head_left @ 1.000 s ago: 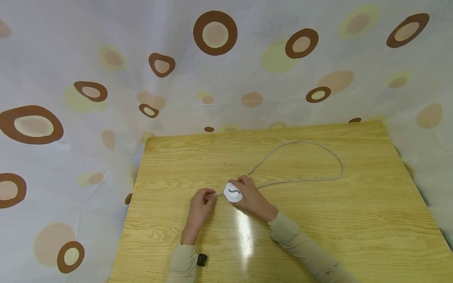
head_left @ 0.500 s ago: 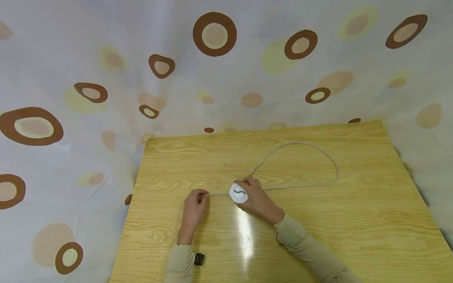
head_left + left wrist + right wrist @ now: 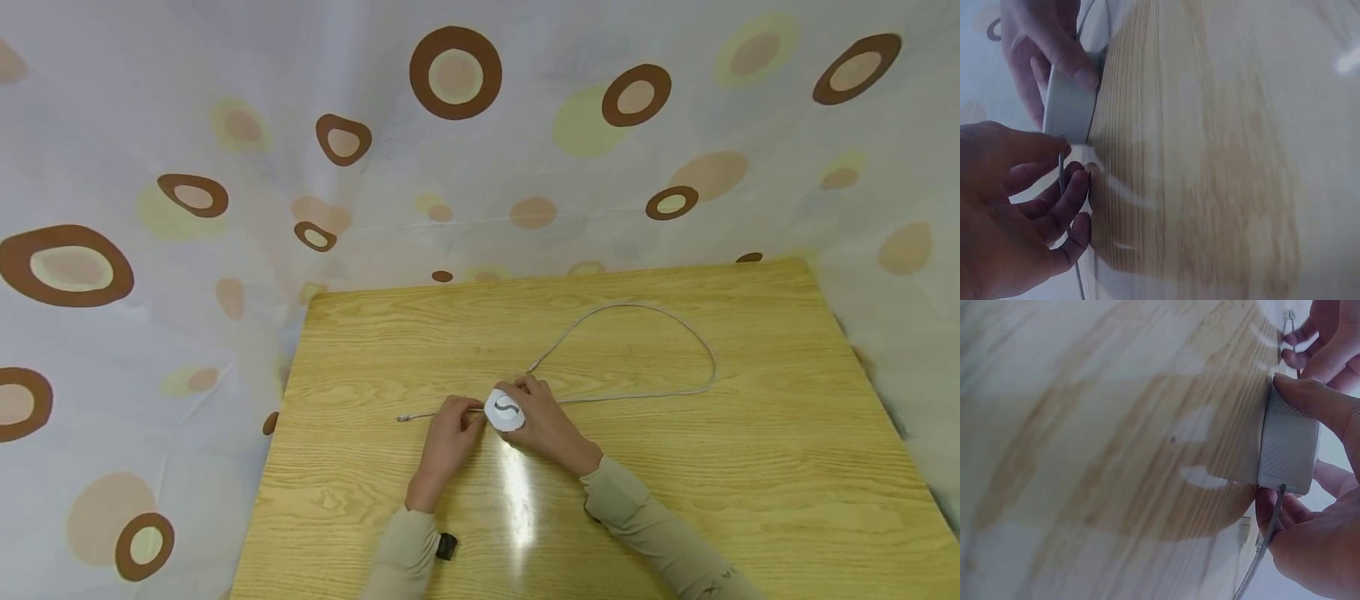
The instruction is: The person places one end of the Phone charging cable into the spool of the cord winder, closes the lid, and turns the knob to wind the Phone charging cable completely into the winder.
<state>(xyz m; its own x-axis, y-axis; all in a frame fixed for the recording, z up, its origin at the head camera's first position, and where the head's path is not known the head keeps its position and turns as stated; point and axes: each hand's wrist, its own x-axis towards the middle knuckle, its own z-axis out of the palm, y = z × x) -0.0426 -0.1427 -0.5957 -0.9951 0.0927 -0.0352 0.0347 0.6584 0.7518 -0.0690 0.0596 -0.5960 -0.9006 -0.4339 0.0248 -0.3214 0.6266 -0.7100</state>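
Note:
A white many-sided cable case (image 3: pixel 504 410) with a grey S-shaped mark lies on the wooden table, and a thin pale cable (image 3: pixel 645 394) comes out of two opposite sides. My right hand (image 3: pixel 551 433) grips this case round its edge, thumb on one side in the right wrist view. Just left of it, my left hand (image 3: pixel 447 442) pinches the cable close to where it leaves the case (image 3: pixel 1071 106). Past the left fingers the cable's short end finishes in a small connector (image 3: pixel 403 417). Part of the case is hidden behind the right hand.
The cable's longer part makes a wide loop to the right, its other connector (image 3: pixel 533 365) lying just behind the right hand. A patterned sheet (image 3: pixel 532 167) hangs round the back and sides of the table (image 3: pixel 360 350). A small black block (image 3: pixel 447 547) sits at the left sleeve.
My left hand first drew away leftward along the cable, then came back right to the case, exposing the left connector. The case shifted slightly right, and the loop on the right shrank a little.

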